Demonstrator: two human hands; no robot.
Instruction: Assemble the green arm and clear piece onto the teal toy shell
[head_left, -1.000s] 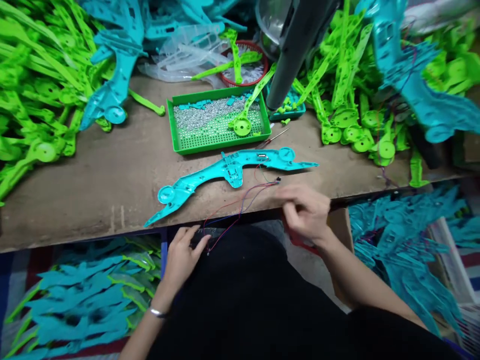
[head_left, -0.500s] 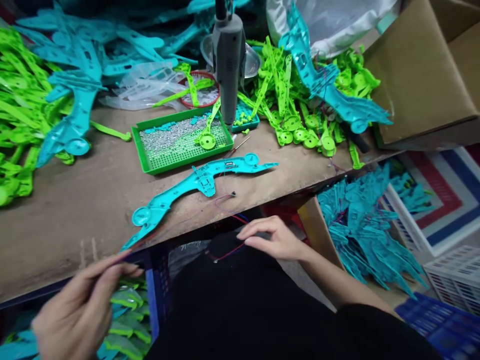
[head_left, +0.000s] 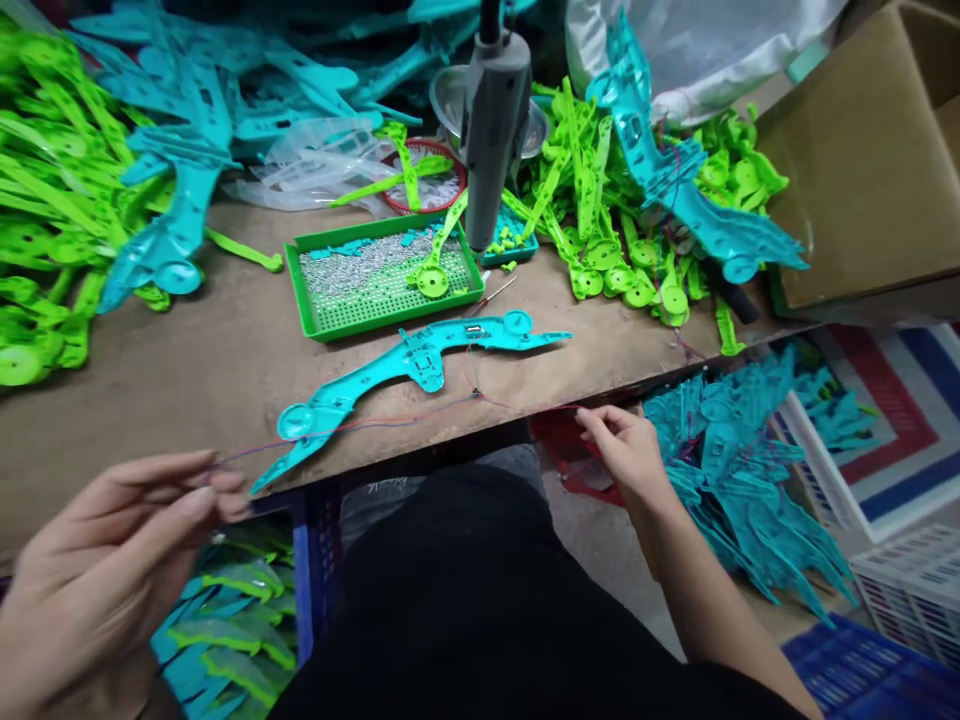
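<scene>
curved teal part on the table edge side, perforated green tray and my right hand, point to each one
curved teal part (head_left: 425, 368): head view, on its central tab
perforated green tray (head_left: 302, 290): head view, on its left wall
right hand (head_left: 631, 450): head view, on the back of the hand

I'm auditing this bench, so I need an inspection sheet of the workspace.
Surface: brown bench top, marked along its front edge.
Job's things: bow-shaped blue part lying on the bench.
Clutter: lime-green pieces heaped left and right; screwdriver beside the green tray.
Hands: left hand and right hand both pinch wires.
Cables: thin wires run between the hands, crossing the blue part's left end in view.
Surroundings: hanging grey tool; carton at right.
</scene>
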